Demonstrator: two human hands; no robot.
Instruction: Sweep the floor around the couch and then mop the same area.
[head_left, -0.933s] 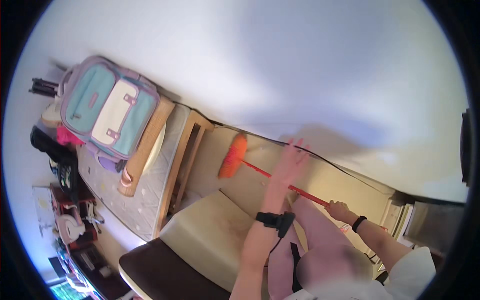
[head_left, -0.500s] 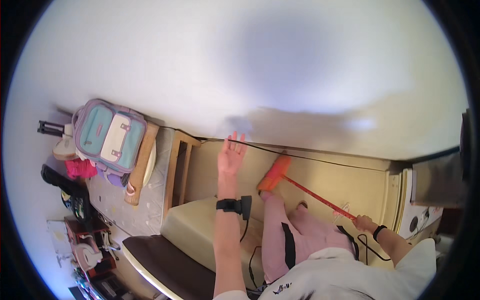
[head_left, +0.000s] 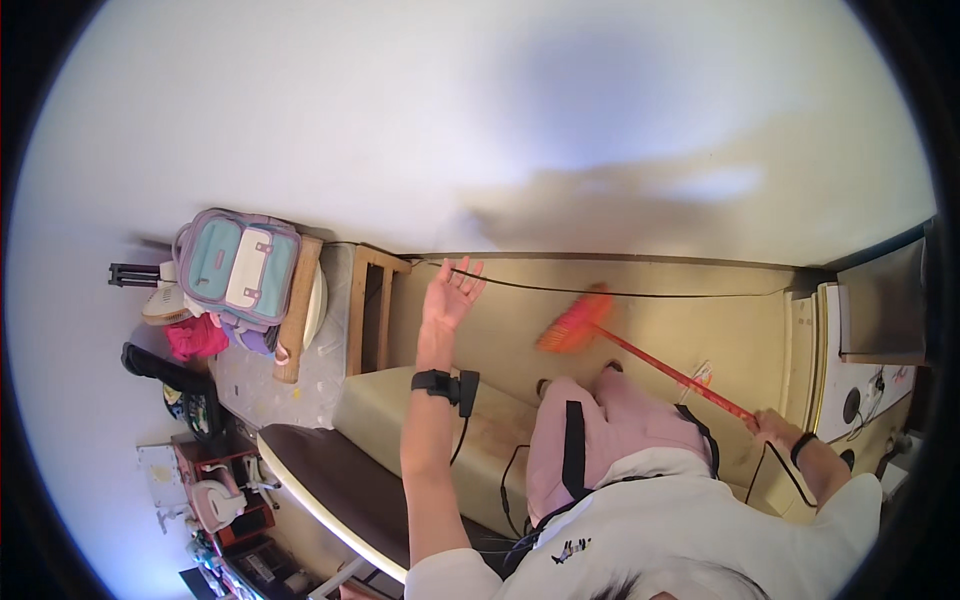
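Head view: the broom (head_left: 680,378) slants up-left from the nearer right hand (head_left: 772,428), clenched round its handle at lower right, to bristles (head_left: 573,324) near centre, while the left hand (head_left: 450,302), fingers loosely spread, overlaps a black cable (head_left: 690,296).

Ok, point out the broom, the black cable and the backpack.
Broom (head_left: 657,363), head view: on its red handle.
Black cable (head_left: 665,296), head view: middle stretch.
Backpack (head_left: 247,268), head view: white front panel.

Orange broom head (head_left: 572,325), red handle (head_left: 660,366), pink trousers (head_left: 640,425), white shirt (head_left: 660,520), black wristband (head_left: 802,447), teal-and-lilac bag (head_left: 210,262)
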